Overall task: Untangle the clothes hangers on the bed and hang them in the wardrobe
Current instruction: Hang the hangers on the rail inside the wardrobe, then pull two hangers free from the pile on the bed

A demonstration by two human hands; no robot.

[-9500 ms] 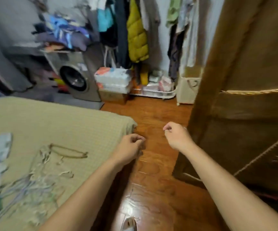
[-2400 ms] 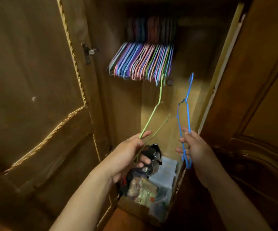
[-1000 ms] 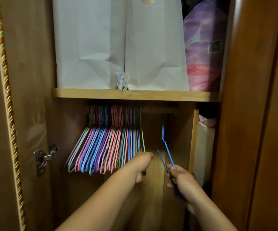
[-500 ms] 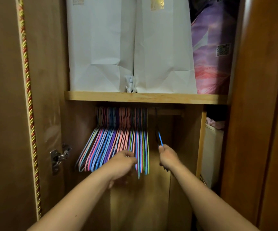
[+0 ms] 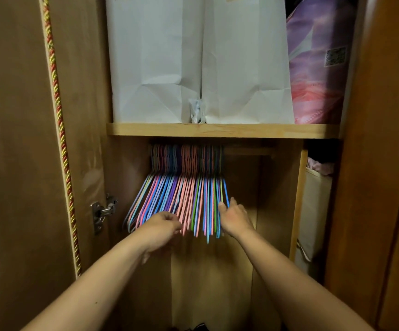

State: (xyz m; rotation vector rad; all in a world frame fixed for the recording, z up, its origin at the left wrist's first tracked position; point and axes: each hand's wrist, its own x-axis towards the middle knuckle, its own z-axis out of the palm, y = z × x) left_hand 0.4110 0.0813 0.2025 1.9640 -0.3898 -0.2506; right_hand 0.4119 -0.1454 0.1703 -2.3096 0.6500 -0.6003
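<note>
Hangers: dense row of thin wire clothes hangers (image 5: 184, 187) coated in pink, blue, purple, green and grey, hooked side by side on a wooden rail (image 5: 248, 151) just beneath the shelf; their lower ends fan out to the left and downward.
Wardrobe: brown wooden wardrobe (image 5: 277, 199) with a pale interior, its compartment open to the camera; right part of the rail bare.
Left hand: bare left hand (image 5: 162, 226) at the lower ends of the pink hangers, fingers curled loosely inward against them; whether any hanger is actually pinched cannot be told.
Right hand: bare right hand (image 5: 234, 217) at the right-hand edge of the row, fingers spread and relaxed, thumb touching the outermost blue hanger (image 5: 226, 194); nothing clasped.
Shelf: light pine shelf board (image 5: 222, 130) spanning the compartment above the rail.
On shelf: two tall white paper bags (image 5: 200, 63) standing side by side and touching; small crumpled clear plastic wrapper (image 5: 196, 112) in front of their join; purple and pink printed bag (image 5: 318, 68) to their right, bearing a QR label.
Door: brown wardrobe door (image 5: 14, 139) swung open on the left, edged with a twisted red-and-gold cord (image 5: 59, 130); metal hinge (image 5: 102, 211) on its inner edge.
Right side: cream fabric storage box (image 5: 315, 211) past the compartment's pale upright, pink cloth showing at its top.
</note>
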